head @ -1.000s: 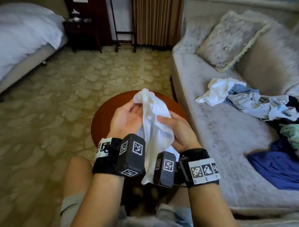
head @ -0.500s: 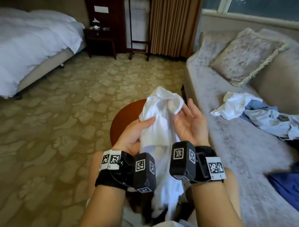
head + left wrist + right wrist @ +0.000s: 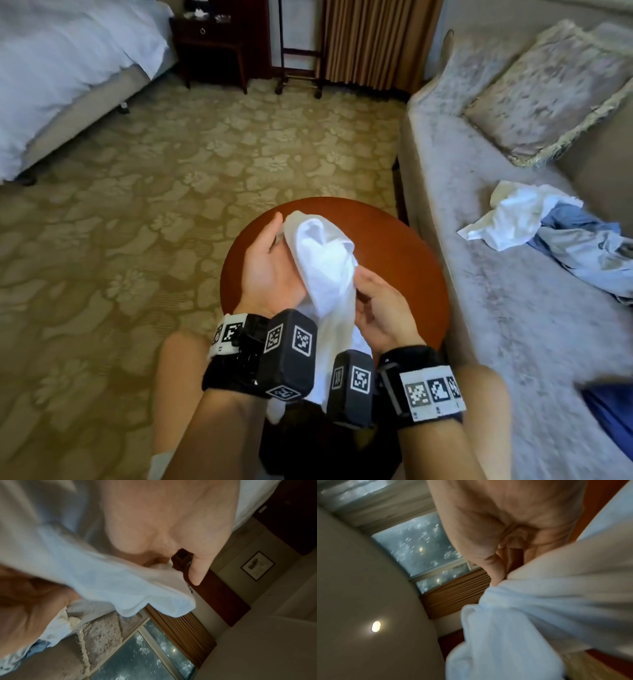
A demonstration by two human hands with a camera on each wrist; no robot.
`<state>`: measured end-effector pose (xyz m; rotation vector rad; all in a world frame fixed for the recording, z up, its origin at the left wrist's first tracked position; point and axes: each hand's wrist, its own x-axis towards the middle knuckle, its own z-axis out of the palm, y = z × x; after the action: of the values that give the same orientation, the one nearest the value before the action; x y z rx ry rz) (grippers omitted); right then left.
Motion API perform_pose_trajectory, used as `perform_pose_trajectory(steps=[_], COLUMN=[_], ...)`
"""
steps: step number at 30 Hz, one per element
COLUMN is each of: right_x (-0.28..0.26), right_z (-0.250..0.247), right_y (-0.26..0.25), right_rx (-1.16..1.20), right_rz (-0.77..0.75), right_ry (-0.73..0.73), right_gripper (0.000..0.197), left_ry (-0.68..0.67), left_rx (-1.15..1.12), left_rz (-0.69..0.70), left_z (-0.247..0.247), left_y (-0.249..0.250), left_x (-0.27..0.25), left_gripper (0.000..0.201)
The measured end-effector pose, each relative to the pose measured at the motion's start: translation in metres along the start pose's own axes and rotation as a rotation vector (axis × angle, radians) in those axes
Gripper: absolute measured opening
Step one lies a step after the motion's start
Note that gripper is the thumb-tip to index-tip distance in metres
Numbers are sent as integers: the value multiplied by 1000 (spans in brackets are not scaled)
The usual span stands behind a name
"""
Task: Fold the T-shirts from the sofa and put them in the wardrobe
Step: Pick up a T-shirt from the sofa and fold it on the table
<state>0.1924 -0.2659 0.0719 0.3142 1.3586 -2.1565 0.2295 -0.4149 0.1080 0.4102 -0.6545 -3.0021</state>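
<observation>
A crumpled white T-shirt hangs between both hands above a round brown table. My left hand cups its bunched top from the left with the thumb stretched up; its fingers are hidden behind the cloth. Lower down on the right, my right hand pinches the shirt with curled fingers. The shirt's tail drops between the wrists toward my lap. In the left wrist view the T-shirt drapes across the left hand. In the right wrist view the right hand bunches the T-shirt.
A grey sofa stands at the right with a cushion. A pile of clothes lies on it: a white garment, a light blue garment and a dark blue garment. A bed is far left, with patterned carpet between.
My right hand, open beside the shirt's top half a second ago, now pinches it lower down. My left hand has moved up to the bunched top. Both hands sit lower over the table.
</observation>
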Motion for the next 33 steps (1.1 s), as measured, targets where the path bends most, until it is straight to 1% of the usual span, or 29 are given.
perform_pose_trajectory(steps=[2,3,4,5,6,7,8,9,10,11,12,13,16,17,18,20,21,22,23,24,26,27,28,29,30,32,33], right_x=[8,11,15,17,18,20,22,24,28,31,34,36,36,31,26,12,7,4,3,4,7,8,8,7,6,3,3], right_z=[-3,-4,-3,-1,3,7,9,11,11,10,7,3,-15,-20,-27,-33,-33,-33,-32,-30,-25,-23,-21,-20,-19,-18,-19], right_y=[-5,-10,-15,-22,-29,-35,-40,-43,-44,-44,-43,-41,-34,-33,-32,-32,-33,-34,-36,-38,-42,-44,-45,-46,-47,-48,-49], right_rx=[209,330,439,532,610,675,731,787,827,833,780,692,316,187,60,-150,-219,-254,-236,-182,-22,50,127,202,242,238,202], right_rz=[45,62,74,78,79,71,50,28,15,11,12,18,35,84,174,421,509,539,520,469,338,274,226,188,176,201,216], right_ry=[0,-8,-14,-18,-20,-19,-16,-20,-27,-34,-16,19,140,144,115,-76,-176,-241,-260,-241,-154,-113,-89,-80,-85,-137,-158], right_gripper=[24,26,27,27,26,25,24,25,25,25,27,31,47,50,50,50,50,50,49,48,44,39,35,36,39,50,55], left_ry=[23,24,27,56,95,123,131,116,101,109,133,164,229,216,213,208,192,172,146,110,117,122,124,122,116,182,216], left_rx=[74,126,177,244,314,377,445,512,582,640,666,646,450,393,342,254,227,195,175,179,401,543,663,749,795,851,862], left_rz=[23,9,-23,-69,-122,-182,-274,-368,-420,-422,-396,-356,-230,-202,-170,-73,-49,-43,-58,-97,-147,-174,-223,-271,-306,-290,-276], left_z=[-7,-10,-13,-19,-26,-30,-32,-33,-33,-34,-34,-33,-21,-16,-10,-3,1,3,5,3,-4,-9,-13,-16,-17,-17,-18], left_y=[0,-1,-2,-5,-10,-14,-19,-25,-29,-32,-34,-34,-30,-26,-23,-18,-15,-13,-12,-11,-7,-4,-2,-2,-2,-7,-8], left_x=[9,11,12,14,15,16,15,14,15,18,22,27,39,43,48,58,61,65,66,67,60,55,49,43,38,32,32], left_gripper=[48,44,45,51,52,46,39,35,34,34,35,37,32,33,35,34,35,41,46,47,39,41,47,52,49,32,33])
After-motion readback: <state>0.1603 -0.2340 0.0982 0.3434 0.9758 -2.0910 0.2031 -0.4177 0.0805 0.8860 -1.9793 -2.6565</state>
